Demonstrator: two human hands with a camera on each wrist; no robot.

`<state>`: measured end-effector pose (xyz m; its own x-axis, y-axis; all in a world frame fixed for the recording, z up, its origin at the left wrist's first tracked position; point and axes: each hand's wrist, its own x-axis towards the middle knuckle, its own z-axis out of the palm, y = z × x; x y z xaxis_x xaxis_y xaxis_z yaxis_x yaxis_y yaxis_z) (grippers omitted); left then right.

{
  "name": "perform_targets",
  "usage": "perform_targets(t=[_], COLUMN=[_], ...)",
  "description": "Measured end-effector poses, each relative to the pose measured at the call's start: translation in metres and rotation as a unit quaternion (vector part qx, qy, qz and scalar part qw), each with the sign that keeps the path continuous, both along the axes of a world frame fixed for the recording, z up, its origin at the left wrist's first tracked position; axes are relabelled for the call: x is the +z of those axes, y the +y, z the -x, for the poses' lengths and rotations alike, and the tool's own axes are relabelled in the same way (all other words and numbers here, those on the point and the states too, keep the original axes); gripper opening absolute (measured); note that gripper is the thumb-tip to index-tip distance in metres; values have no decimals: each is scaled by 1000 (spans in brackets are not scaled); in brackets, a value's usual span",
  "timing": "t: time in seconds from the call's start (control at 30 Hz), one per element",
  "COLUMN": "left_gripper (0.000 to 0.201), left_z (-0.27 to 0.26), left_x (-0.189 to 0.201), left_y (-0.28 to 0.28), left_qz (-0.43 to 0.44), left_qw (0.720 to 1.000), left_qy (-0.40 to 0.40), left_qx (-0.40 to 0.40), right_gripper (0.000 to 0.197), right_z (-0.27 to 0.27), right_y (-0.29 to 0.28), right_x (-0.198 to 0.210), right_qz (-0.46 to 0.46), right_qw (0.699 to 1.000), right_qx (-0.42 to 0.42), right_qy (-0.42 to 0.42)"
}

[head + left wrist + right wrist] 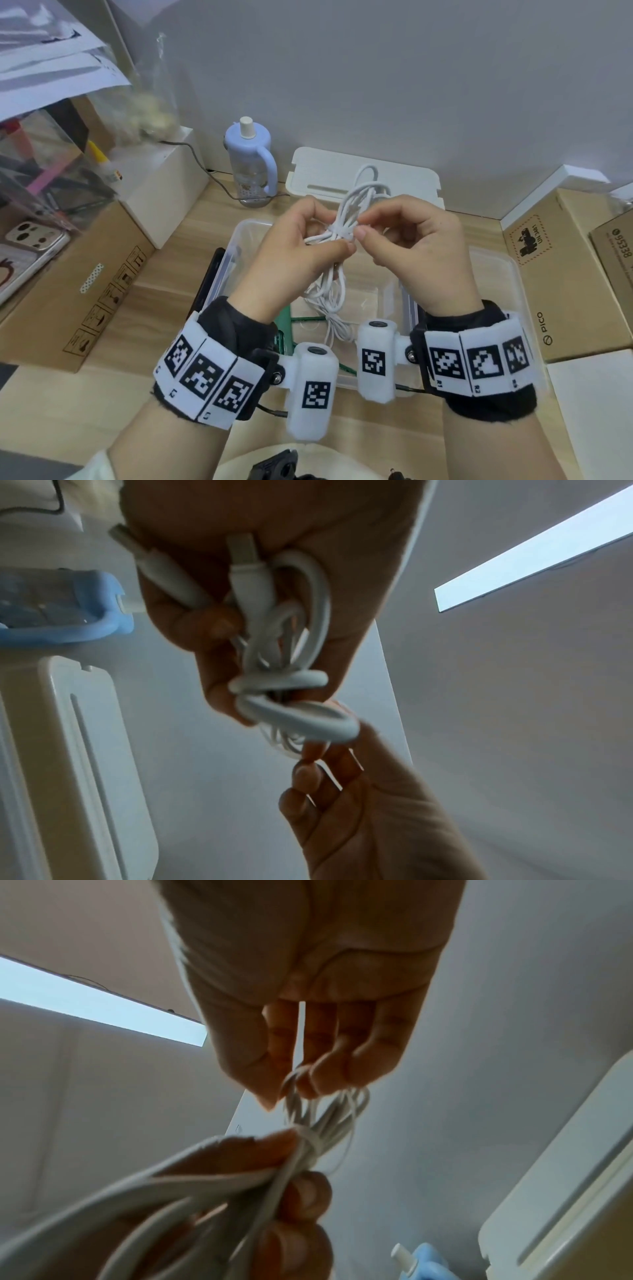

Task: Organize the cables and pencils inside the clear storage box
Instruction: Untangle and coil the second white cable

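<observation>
I hold a coiled white cable (342,212) in the air above the clear storage box (507,270). My left hand (332,234) grips the bundle at its middle, with the cable's plugs (246,561) lying in its palm. Several turns of cable are wound round the bundle's waist (294,718). My right hand (365,228) pinches a strand at that wrap with thumb and fingertips (308,1088). Loops of the cable hang down into the box. Something green (291,325) lies in the box under my left wrist. I see no pencils clearly.
The box's white lid (325,171) lies behind it by the wall, beside a light blue bottle (250,161). Cardboard boxes stand at the left (85,291) and right (555,274). A phone (30,253) lies on the left box.
</observation>
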<state>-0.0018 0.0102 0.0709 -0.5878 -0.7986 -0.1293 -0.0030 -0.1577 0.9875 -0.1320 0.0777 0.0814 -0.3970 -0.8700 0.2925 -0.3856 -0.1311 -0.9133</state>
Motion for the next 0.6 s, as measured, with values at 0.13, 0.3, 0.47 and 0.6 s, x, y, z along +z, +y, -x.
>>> perform_targets(t=[0.13,0.3,0.47,0.6], left_gripper=[23,23,23,24], left_z=[-1,-2,-5,-10], left_x=[0,-2,1,4], left_y=[0,-1,-4,-4], left_qz=[18,25,16,7], left_qw=[1000,999,1000,999], left_qy=[-16,-24,-17,1], left_qx=[4,1,-12,-32], right_gripper=[15,20,15,16], right_z=[5,13,13,11], right_y=[1,1,2,-1], right_x=[-1,2,3,0], right_qz=[-8,-58,-44,-14], right_qw=[1000,995,994,994], right_qx=[-25,26,57,61], right_qy=[0,77,88,91])
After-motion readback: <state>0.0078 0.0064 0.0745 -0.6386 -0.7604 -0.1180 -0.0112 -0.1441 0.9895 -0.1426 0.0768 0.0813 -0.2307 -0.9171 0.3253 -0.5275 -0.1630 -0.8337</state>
